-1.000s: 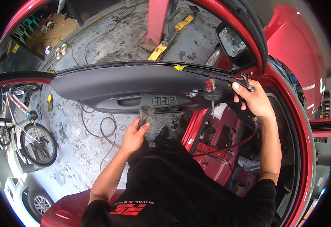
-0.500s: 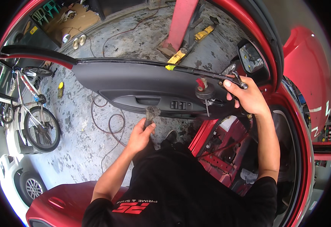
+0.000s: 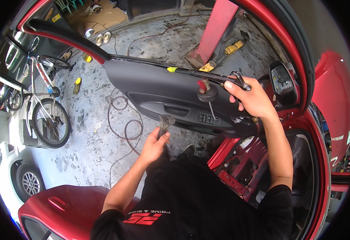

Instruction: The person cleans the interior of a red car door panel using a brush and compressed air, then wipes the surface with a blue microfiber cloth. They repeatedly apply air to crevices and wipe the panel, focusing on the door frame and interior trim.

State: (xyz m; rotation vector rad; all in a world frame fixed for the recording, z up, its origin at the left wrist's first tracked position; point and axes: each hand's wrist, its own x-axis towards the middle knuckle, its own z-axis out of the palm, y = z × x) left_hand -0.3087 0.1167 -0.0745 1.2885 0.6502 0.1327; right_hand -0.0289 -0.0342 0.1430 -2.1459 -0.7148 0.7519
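My left hand (image 3: 154,147) is closed around the dark handle of a detailing brush (image 3: 167,121). Its greyish bristles point up, close to the lower edge of the car's dark door panel (image 3: 143,84). Farther right, my right hand (image 3: 254,98) grips a long-barrelled air cleaning gun (image 3: 201,74) with a yellow-green tip pointing left. Beneath the barrel hangs a round dark cap (image 3: 207,94) with a red valve lever and a thin tube, but no bottle shows. The gun is in front of the open door's upper part, with the window switches (image 3: 208,118) below.
The door's side mirror (image 3: 282,82) is beyond my right hand. A hose (image 3: 137,134) loops over the floor on the left, near a bicycle (image 3: 49,116). A red lift post (image 3: 217,32) stands behind the door. The stripped red car sill (image 3: 239,168) lies at lower right.
The view has shifted, so the door and floor appear farther right. My right hand and the gun sit slightly left along the door. The brush stays in my left hand.
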